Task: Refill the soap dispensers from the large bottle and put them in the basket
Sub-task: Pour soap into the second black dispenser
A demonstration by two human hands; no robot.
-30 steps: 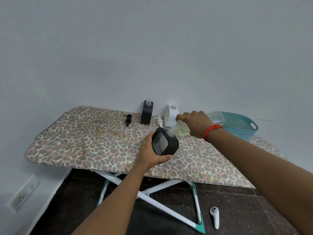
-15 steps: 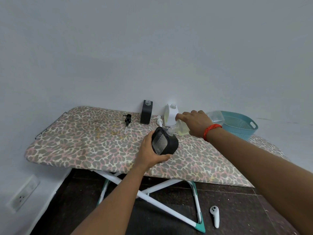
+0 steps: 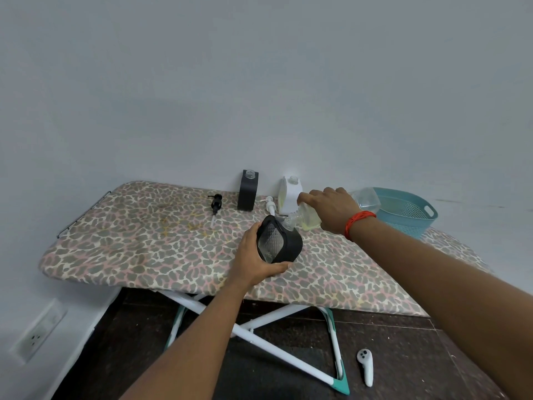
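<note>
My left hand [image 3: 253, 259] grips a black soap dispenser [image 3: 281, 241] with a clear patterned face, tilted above the ironing board. My right hand [image 3: 331, 207] holds the large clear bottle [image 3: 364, 199] of pale yellow soap on its side, its neck [image 3: 290, 222] at the dispenser's mouth. A second black dispenser [image 3: 248, 190] and a white one [image 3: 290, 194] stand uncapped at the back by the wall. A black pump head [image 3: 216, 203] and a white pump head [image 3: 270, 204] lie on the board. The teal basket [image 3: 408, 212] sits at the far right.
The leopard-print ironing board [image 3: 144, 241] stands on white crossed legs against a grey wall. A white handheld controller [image 3: 365, 366] lies on the dark floor below. A wall socket [image 3: 37, 336] is at lower left.
</note>
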